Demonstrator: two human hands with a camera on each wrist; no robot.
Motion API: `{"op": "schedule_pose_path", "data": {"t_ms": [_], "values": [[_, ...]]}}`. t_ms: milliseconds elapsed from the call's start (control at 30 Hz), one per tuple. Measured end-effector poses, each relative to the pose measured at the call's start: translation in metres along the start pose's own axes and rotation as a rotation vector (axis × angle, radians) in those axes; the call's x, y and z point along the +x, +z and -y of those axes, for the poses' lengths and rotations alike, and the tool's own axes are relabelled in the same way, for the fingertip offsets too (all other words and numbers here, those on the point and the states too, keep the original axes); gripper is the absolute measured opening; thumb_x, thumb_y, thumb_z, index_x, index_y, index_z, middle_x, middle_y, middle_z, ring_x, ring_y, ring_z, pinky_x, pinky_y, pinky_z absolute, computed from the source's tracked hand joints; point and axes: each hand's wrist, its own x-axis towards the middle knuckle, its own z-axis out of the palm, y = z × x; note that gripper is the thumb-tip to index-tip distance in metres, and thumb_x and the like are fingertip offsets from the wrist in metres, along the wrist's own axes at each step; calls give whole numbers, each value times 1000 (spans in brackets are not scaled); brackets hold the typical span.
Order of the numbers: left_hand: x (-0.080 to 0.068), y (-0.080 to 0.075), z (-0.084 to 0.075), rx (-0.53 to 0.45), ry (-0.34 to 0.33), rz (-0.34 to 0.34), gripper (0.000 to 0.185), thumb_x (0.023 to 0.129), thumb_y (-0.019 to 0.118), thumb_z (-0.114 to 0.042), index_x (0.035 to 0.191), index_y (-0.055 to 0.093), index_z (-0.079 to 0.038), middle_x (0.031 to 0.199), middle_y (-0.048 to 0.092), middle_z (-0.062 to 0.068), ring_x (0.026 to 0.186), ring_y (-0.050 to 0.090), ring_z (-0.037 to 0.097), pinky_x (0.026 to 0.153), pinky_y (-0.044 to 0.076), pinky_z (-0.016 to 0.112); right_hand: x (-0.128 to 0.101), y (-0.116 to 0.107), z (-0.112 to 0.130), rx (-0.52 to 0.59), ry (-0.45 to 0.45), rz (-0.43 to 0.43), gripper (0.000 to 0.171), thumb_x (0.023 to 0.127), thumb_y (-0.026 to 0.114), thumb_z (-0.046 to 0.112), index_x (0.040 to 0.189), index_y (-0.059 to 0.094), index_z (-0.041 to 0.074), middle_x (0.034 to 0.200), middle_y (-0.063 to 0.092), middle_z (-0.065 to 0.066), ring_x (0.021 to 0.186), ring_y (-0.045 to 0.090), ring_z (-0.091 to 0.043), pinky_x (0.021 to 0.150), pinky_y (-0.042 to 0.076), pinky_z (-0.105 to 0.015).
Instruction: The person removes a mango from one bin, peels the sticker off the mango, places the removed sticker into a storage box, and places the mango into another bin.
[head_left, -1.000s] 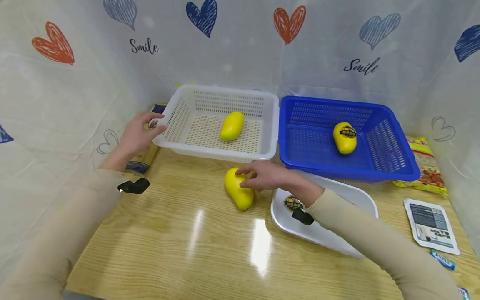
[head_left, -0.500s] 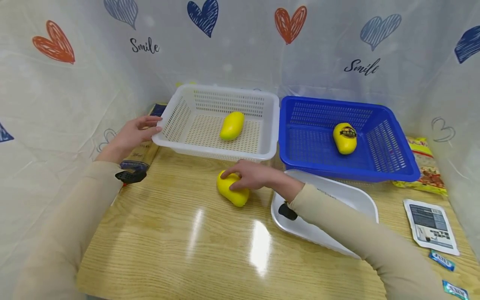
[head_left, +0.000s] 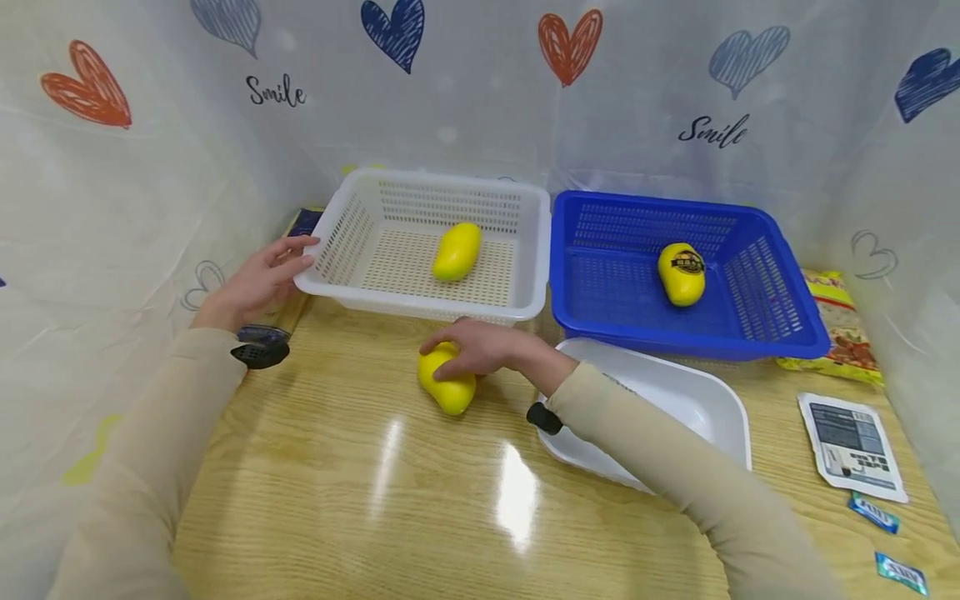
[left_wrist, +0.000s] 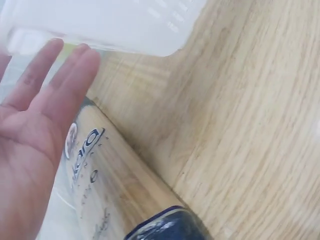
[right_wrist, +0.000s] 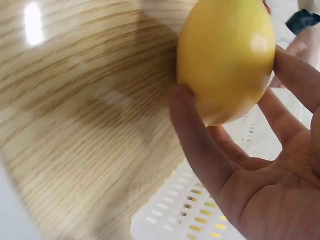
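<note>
My right hand [head_left: 480,346] holds a yellow mango [head_left: 447,382] in front of the white basket, with the thumb on the near side and fingers over the far side. In the right wrist view the mango [right_wrist: 227,60] sits between thumb and fingers, close above the wood table or on it; I cannot tell which. My left hand [head_left: 255,279] is at the left rim of the white basket [head_left: 420,304], fingers fairly straight. In the left wrist view its fingertips reach the basket's wall [left_wrist: 115,30]. Another mango [head_left: 457,252] lies inside this basket.
At the right, a blue basket [head_left: 675,337] holds a mango with a dark label [head_left: 682,275]. In front stands a white tray [head_left: 697,408], partly under my right sleeve. A pasta-like packet [left_wrist: 125,170] lies below my left hand. Several packets, including a silver pouch [head_left: 853,446], lie far right.
My right hand has moved left along the table with the mango, which has turned somewhat. My left hand has slid slightly down along the white basket's left rim.
</note>
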Motion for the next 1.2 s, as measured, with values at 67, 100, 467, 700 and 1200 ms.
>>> {"op": "schedule_pose_path", "data": {"t_ms": [67, 100, 467, 700, 1200], "values": [[1, 1, 2, -68, 20, 8, 43, 101, 54, -21, 143, 43, -15, 132, 46, 0, 105, 55, 8, 76, 51, 17, 1, 0, 0, 22, 15, 5, 45, 93, 67, 26, 137, 57, 21, 143, 41, -14, 120, 40, -25, 71, 53, -26], [1, 1, 3, -95, 28, 15, 43, 102, 53, -19, 143, 43, -14, 133, 45, 0, 106, 55, 8, 76, 51, 17, 1, 0, 0, 33, 23, 8, 46, 93, 67, 26, 137, 57, 21, 144, 40, -14, 120, 39, -25, 72, 53, -28], [2, 4, 4, -145, 38, 23, 41, 102, 52, -15, 142, 43, -13, 133, 45, 3, 107, 55, 10, 78, 53, 19, 2, 2, 2, 11, -85, -10, 45, 93, 68, 29, 136, 59, 21, 142, 50, -5, 118, 47, -20, 91, 46, -31], [1, 4, 3, -152, 28, 26, 40, 102, 52, -17, 142, 44, -15, 135, 43, 3, 110, 53, 11, 80, 53, 20, -16, -1, 9, 58, -178, -56, 45, 92, 69, 32, 135, 60, 24, 134, 47, -4, 112, 47, -20, 90, 45, -31], [2, 4, 4, -153, 13, 31, 44, 103, 51, -16, 145, 39, -14, 137, 42, 3, 109, 54, 11, 81, 53, 22, -76, -25, 5, 409, -206, -260, 41, 96, 64, 28, 136, 57, 25, 142, 40, 0, 123, 50, -30, 88, 53, -39]]}}
